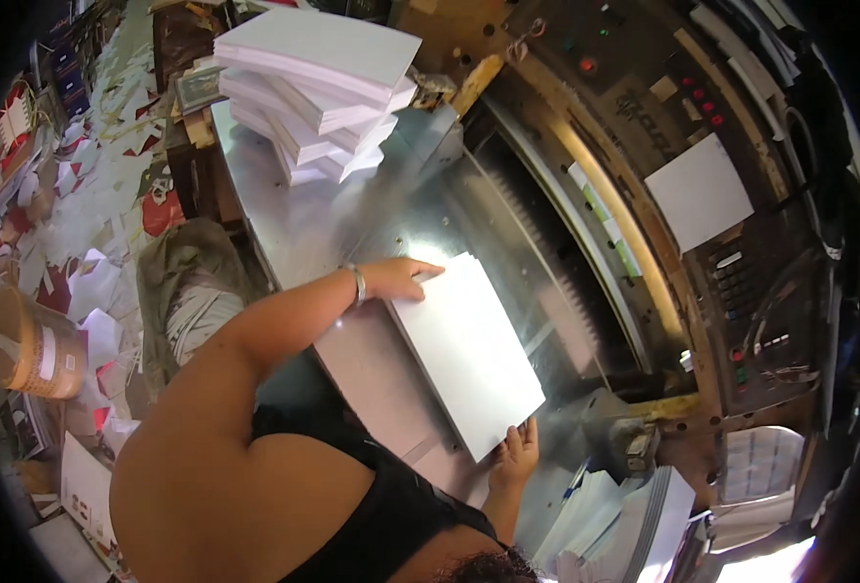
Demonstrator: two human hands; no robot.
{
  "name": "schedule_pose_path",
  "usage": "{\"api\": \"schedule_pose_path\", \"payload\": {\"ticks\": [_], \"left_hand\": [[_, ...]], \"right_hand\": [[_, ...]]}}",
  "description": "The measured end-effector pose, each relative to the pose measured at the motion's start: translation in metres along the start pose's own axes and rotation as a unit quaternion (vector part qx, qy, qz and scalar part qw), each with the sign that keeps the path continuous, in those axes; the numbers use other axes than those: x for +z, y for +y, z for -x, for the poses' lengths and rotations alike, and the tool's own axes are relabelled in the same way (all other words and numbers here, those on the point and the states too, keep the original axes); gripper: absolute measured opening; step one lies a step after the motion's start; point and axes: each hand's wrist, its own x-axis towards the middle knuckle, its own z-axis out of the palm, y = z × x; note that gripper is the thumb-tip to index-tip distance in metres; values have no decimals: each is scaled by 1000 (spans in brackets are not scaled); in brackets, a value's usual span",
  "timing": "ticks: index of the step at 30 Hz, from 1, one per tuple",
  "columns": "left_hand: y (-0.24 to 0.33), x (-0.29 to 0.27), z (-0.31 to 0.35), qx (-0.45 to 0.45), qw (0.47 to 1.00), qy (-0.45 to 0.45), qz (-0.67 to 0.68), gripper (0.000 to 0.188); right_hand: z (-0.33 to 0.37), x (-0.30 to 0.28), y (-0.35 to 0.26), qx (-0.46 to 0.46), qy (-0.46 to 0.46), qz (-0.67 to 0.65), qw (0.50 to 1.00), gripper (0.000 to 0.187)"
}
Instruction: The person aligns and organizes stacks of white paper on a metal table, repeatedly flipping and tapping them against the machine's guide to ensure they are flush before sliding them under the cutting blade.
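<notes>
A stack of white paper [469,355] lies at a slant on the metal table [313,238] in front of me. My left hand [401,280], with a metal bangle at its wrist, grips the stack's far left corner, thumb and fingers at its edges. At the near end my right hand [515,453] holds the corner, its fingertips bent over the edge and its thumb hidden. The sheets look mostly even, with slight unevenness at the far end.
White paper bundles [318,87] are piled crosswise at the table's far end. A large machine with a control panel [770,330] runs along the right. More paper stacks [634,530] stand near right. Paper scraps and a brown bucket [36,345] are at left on the floor.
</notes>
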Motion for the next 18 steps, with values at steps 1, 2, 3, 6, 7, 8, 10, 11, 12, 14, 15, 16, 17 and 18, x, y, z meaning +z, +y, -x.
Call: {"api": "schedule_pose_path", "payload": {"ticks": [1, 2, 3, 6, 7, 8, 10, 11, 12, 14, 15, 16, 17, 18], "left_hand": [[-3, 5, 3, 32, 999, 14, -8, 70], [-2, 6, 6, 39, 999, 13, -13, 70], [1, 6, 9, 27, 999, 4, 34, 71], [20, 16, 51, 3, 997, 22, 71, 72], [28, 20, 72, -8, 997, 51, 60, 73], [27, 24, 89, 3, 995, 67, 68, 73], [19, 33, 120, 14, 994, 84, 75, 73], [14, 38, 134, 22, 982, 186, 27, 79], [11, 40, 147, 26, 958, 286, -21, 86], [17, 27, 169, -22, 909, 392, -139, 92], [16, 17, 176, -62, 833, 485, -259, 98], [6, 7, 183, -112, 833, 510, -182, 105], [-3, -3, 189, -132, 847, 513, 33, 106], [-9, -11, 198, -139, 822, 494, 247, 106]], "right_hand": [[-7, 3, -2, 42, -14, -10, 999, 49], [-12, 5, -4, 85, -26, -18, 996, 49], [-21, 3, -2, 88, -21, 11, 996, 49], [-36, 6, -4, 66, -36, 49, 996, 52], [-40, 8, -6, 64, -39, 51, 996, 52], [-45, 9, -9, 75, -58, 61, 994, 57], [-55, 18, -16, 85, -78, 72, 991, 62], [-59, 27, -20, 81, -116, 84, 986, 64], [-61, 35, -21, 80, -155, 96, 980, 67], [-64, 53, -20, 88, -174, 107, 975, 69], [-65, 63, -19, 82, -194, 109, 971, 69], [-64, 76, -19, 76, -220, 110, 966, 70], [-65, 91, -21, 83, -246, 133, 957, 70], [-63, 101, -19, 86, -259, 130, 953, 70]]}}
